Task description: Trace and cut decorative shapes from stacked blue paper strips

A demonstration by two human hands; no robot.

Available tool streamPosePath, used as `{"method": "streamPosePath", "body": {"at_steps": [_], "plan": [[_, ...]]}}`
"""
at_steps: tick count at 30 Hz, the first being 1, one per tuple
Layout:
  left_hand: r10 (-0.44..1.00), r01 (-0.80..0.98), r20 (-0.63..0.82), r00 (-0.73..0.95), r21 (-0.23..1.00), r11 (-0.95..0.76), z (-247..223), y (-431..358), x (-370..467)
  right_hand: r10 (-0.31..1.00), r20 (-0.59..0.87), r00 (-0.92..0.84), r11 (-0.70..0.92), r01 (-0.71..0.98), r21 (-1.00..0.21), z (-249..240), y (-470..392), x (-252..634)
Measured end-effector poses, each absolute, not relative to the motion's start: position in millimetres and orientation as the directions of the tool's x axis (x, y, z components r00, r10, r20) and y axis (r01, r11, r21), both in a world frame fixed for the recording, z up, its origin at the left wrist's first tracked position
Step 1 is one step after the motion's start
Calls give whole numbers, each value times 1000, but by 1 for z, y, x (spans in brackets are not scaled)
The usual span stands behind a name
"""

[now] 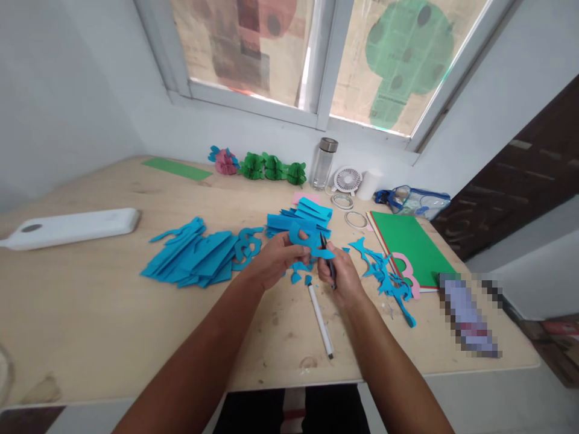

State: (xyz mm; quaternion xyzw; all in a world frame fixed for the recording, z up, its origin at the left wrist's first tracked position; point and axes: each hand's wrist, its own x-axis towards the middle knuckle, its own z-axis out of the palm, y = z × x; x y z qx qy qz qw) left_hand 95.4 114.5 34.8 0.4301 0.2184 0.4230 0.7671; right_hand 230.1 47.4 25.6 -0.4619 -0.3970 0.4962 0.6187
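Near the middle of the table my left hand (279, 260) pinches a piece of blue paper (304, 237) between thumb and fingers. My right hand (340, 272) is closed round dark scissors (331, 265), their blades pointing up at the paper's right side. Behind the hands lies a pile of folded blue paper (283, 223). To the left is a fanned stack of folded blue pieces (194, 259), with curved blue cut-outs (246, 246) beside it. Thin blue scraps (384, 274) are scattered to the right. A white marker (320, 319) lies just below my hands.
At the back stand green paper shapes (272, 167), a glass bottle (324, 164) and a small white fan (347, 179). Green sheets (414, 247) with a pink cut-out (404, 268) lie right, near a blurred item (468, 316). A white device (76, 229) lies left.
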Motion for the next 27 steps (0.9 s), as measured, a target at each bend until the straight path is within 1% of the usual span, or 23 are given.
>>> {"method": "streamPosePath", "body": {"at_steps": [4, 8, 17, 27], "plan": [[820, -424, 48, 571, 872, 244, 38, 118, 91, 983, 80, 167, 93, -72, -993, 28, 46, 231], [813, -404, 32, 581, 879, 254, 43, 118, 88, 982, 109, 154, 109, 11, -994, 28, 46, 232], [815, -407, 55, 577, 885, 228, 47, 118, 87, 979, 147, 140, 136, 82, -987, 23, 48, 236], [855, -377, 51, 517, 910, 174, 51, 119, 82, 987, 115, 110, 104, 102, -989, 27, 46, 235]]}}
